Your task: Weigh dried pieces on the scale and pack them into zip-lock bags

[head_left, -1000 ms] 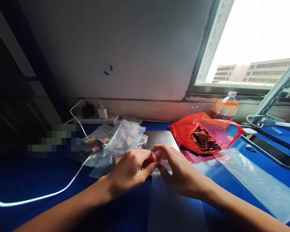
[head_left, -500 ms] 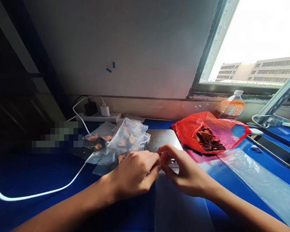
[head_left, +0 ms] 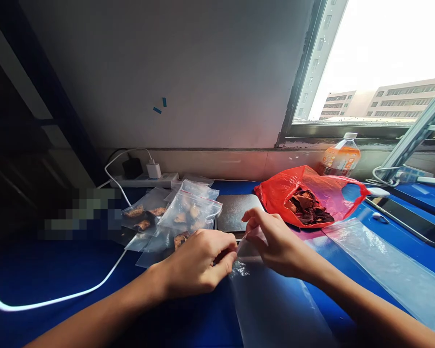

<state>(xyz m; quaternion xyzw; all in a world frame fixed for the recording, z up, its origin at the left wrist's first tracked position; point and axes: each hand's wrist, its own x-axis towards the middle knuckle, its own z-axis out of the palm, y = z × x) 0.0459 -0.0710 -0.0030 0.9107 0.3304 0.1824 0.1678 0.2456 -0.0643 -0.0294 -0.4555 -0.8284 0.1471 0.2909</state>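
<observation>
Both hands meet at the mouth of an empty clear plastic bag (head_left: 271,304) that lies on the blue table (head_left: 39,270) towards me. My left hand (head_left: 197,261) pinches one side of the bag's top edge. My right hand (head_left: 273,241) pinches the other side and lifts it a little, so the mouth gapes. Just behind the hands sits a flat metal scale (head_left: 235,212). To its right a red plastic bag (head_left: 275,193) lies open, showing dark dried pieces (head_left: 306,208).
Several small zip bags (head_left: 181,212) holding dried pieces lie left of the scale. A white cable (head_left: 58,297) runs from a power strip (head_left: 145,180) by the wall. A long clear plastic sheet (head_left: 380,270), a phone (head_left: 409,224) and an orange drink bottle (head_left: 340,157) are at right.
My hands have drawn apart at the bag's mouth: the right hand has risen and shifted right with its side of the edge, the left stayed low.
</observation>
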